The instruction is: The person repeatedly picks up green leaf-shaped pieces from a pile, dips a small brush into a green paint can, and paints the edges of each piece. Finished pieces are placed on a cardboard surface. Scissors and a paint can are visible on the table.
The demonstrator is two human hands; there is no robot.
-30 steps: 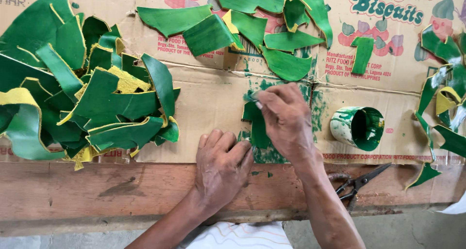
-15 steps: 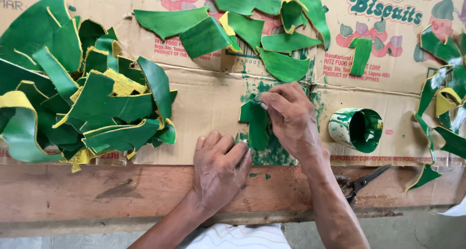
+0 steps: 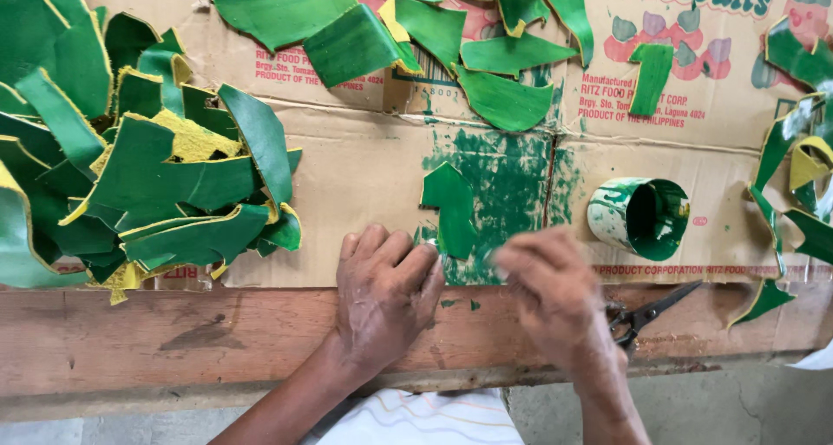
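While our left hand (image 3: 386,289) presses flat on the lower edge of the arrow-shaped green leather piece (image 3: 451,209), our blurred right hand (image 3: 547,293) hovers loosely curled just right of it; whether it grips anything, we cannot tell. Left of the piece a heap of green-and-yellow offcuts (image 3: 147,176) looks finished; the paint-smeared cup (image 3: 640,218) stands to its right on the cardboard-covered worktop (image 3: 347,176).

a single head-worn view looks almost straight down, close over the near edge of a wooden bench (image 3: 173,341) covered with flattened cardboard (image 3: 364,176). the wearer's torso sits at 6 o'clock and the far side of the bench at 12. no second view shares the scene.
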